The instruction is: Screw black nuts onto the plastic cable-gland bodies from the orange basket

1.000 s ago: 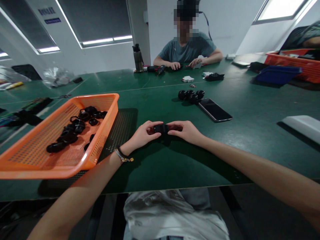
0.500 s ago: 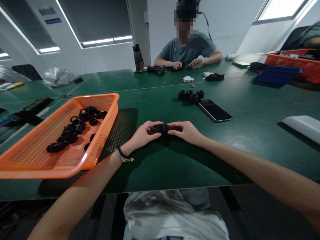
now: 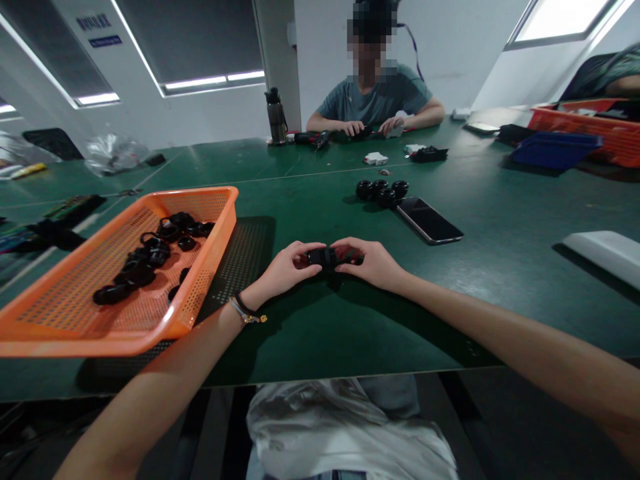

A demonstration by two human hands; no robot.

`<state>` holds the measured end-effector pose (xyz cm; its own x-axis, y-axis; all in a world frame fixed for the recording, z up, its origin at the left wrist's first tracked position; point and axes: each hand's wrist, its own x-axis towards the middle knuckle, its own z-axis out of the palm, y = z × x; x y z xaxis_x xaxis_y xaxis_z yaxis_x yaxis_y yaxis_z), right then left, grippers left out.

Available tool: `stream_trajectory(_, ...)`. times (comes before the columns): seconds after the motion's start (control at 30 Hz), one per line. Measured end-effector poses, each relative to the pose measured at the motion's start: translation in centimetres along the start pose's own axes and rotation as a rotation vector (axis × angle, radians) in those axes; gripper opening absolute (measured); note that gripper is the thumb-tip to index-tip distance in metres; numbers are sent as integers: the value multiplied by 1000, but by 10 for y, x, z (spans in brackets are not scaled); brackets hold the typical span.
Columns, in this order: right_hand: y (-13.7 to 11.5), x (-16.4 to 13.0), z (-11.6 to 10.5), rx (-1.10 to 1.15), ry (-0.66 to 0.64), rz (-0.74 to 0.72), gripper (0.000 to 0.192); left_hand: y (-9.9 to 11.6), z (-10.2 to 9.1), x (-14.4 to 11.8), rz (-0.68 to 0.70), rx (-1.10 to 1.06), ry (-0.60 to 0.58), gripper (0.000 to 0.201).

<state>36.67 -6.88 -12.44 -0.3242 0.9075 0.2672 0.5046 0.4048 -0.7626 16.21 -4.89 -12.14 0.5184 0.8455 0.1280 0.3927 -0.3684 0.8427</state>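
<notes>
Between my two hands, just above the green table (image 3: 310, 333), is a small black cylindrical plastic fitting (image 3: 323, 257), lying sideways. My left hand (image 3: 289, 269) grips its left end between thumb and fingers. On the right end, the thumb and fingertips of my right hand (image 3: 371, 264) are closed around the part. Fingers hide much of the fitting, so its exact kind is unclear. Left of my hands, an orange basket (image 3: 227, 220) holds several black round parts (image 3: 150, 253). A cluster of several glossy black round parts (image 3: 384, 192) sits beyond my right hand.
A phone (image 3: 430, 220) lies beside the cluster. At the right is a white object (image 3: 607, 253), with a blue bin (image 3: 557, 150) and red basket (image 3: 610, 137) farther back. Across the table sits a person (image 3: 373, 100), near a dark bottle (image 3: 276, 117) and a tool (image 3: 315, 138).
The fingers of my right hand have shifted and curled differently around the fitting's right end. My left hand stays in place on its left end.
</notes>
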Motion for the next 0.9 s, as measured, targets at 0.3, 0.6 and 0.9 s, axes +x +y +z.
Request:
stream_trajectory(0.3, -2, -1, -1, -32, -12, 11, 32, 1, 0, 0, -1, 7, -7, 43)
stream_trajectory(0.6, 0, 0, 0, -48, -10, 16, 32, 2, 1, 0, -5, -5, -3, 43)
stream_trajectory(0.9, -1, 0, -1, -50, -16, 36, 32, 3, 0, -1, -9, -1, -3, 42)
